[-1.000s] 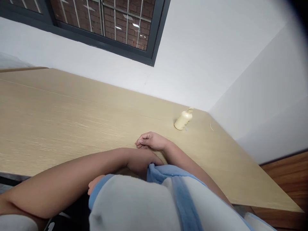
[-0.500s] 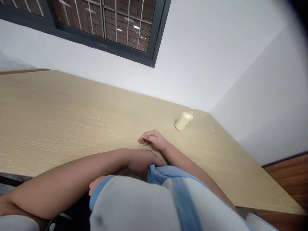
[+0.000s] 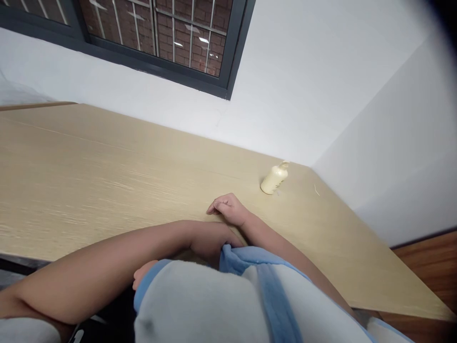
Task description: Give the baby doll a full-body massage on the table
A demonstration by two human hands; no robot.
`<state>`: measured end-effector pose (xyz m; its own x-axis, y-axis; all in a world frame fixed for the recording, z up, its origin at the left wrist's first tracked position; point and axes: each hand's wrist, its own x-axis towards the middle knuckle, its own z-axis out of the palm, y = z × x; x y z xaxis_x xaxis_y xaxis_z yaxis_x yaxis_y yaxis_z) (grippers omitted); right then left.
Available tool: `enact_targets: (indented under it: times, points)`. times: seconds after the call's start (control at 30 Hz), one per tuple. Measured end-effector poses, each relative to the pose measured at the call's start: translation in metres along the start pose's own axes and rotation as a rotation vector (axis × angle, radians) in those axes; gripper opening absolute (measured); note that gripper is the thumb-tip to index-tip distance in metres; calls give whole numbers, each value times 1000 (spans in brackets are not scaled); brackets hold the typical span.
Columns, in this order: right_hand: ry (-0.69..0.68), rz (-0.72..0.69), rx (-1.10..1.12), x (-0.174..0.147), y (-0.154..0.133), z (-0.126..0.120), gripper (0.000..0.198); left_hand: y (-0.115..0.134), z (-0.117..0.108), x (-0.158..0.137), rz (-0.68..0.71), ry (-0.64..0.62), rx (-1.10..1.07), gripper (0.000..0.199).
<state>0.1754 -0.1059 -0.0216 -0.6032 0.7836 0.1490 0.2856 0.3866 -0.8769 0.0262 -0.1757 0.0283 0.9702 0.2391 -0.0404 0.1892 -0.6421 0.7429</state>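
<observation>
A doll (image 3: 200,300) in soft pale-grey clothing with blue trim lies against my body. A small skin-coloured limb (image 3: 143,274) sticks out of its blue cuff. My left hand (image 3: 214,238) reaches across from the left and curls round the doll at the blue cloth; its fingers are mostly hidden. Beyond it, my right hand (image 3: 230,209) rests low over the table, its arm passing behind the doll. The fingers of that hand are loosely bent, with nothing seen in them. Part of the doll is out of view.
A cream pump bottle (image 3: 274,179) stands on the wooden table (image 3: 124,166), right of and beyond my right hand. A thin pale strip (image 3: 316,190) lies farther right. White walls (image 3: 285,95) meet behind the table, and a dark-framed window (image 3: 160,55) is above.
The fingers of my right hand have curled in a little more. My left hand and the doll have stayed in place, while the view has shifted very slightly.
</observation>
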Motion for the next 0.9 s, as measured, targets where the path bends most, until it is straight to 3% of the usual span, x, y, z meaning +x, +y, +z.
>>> enact_targets:
  times: [0.77, 0.9]
  points:
    - [19, 17, -47, 1, 0, -1, 31, -2, 1, 2, 39, 9, 11, 22]
    - [23, 35, -32, 2, 5, -2, 31, 6, 3, 1, -5, 70, -57, 26]
